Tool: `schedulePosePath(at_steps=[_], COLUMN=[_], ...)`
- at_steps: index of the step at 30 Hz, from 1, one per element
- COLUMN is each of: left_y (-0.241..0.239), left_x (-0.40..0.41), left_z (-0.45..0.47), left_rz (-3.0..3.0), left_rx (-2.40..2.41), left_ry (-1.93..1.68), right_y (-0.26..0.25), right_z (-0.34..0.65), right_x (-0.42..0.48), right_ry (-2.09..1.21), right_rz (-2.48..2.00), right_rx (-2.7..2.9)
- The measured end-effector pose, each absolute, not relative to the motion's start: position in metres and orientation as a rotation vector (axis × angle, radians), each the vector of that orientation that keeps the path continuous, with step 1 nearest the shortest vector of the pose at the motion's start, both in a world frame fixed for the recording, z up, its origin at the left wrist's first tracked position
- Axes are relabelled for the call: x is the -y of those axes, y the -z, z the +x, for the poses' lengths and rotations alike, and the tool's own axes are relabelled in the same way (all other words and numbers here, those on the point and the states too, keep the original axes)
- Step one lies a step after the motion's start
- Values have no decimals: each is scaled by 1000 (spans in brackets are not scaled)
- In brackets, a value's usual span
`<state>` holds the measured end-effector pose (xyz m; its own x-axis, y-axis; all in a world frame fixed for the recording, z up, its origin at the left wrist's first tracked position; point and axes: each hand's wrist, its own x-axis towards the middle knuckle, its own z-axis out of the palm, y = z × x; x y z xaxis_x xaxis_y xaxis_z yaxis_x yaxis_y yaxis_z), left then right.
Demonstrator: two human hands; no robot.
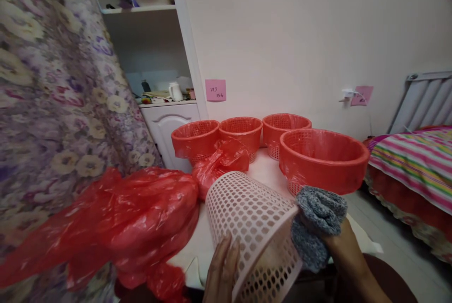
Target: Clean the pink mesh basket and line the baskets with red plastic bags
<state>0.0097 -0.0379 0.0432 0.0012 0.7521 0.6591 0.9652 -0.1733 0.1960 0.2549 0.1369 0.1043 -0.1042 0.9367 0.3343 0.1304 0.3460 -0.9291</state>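
Observation:
A white perforated plastic wastebasket [249, 206] lies tilted on the table, its open end turned down and towards me on the right. My left hand [222, 270] holds its side close to the rim, with the fingers stretched along the outer wall and the thumb hidden. Bunched in my right hand [330, 237] is a grey speckled cloth [319, 216], which touches the rim. The cloth covers most of my right fingers. To the left of the wastebasket lies a large red plastic bag [151, 218], and a smaller knotted red bag [221, 164] sits behind it.
Behind stand several red-lined baskets, including a left one [196, 136], a middle one [242, 133], a back one [286, 129] and a larger right one [325, 162]. A floral curtain [70, 82] hangs left; a bed [416, 157] is at right. White cloth covers the table [264, 166].

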Motion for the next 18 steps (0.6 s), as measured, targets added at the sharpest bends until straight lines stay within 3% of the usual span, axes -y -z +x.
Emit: schedulePosePath(at_steps=[6,12,16,18], left_y=[-47,-49,-48,-46], left_x=[18,12,4,0], left_z=[26,34,32,28], left_rz=[-2045,-2083,-1903,-1735], left_rx=[1686,1815,2035,2109], left_ry=[1090,1162,1638,1903], right_y=[-99,-141,-146,-139], right_z=[275,238,210,203], right_x=[-148,-102,-75,-67], right_ry=[-745,-284,-304,-512], right_rz=[-1144,-651,-481,-363], right_rx=[1675,2062,2208,2270])
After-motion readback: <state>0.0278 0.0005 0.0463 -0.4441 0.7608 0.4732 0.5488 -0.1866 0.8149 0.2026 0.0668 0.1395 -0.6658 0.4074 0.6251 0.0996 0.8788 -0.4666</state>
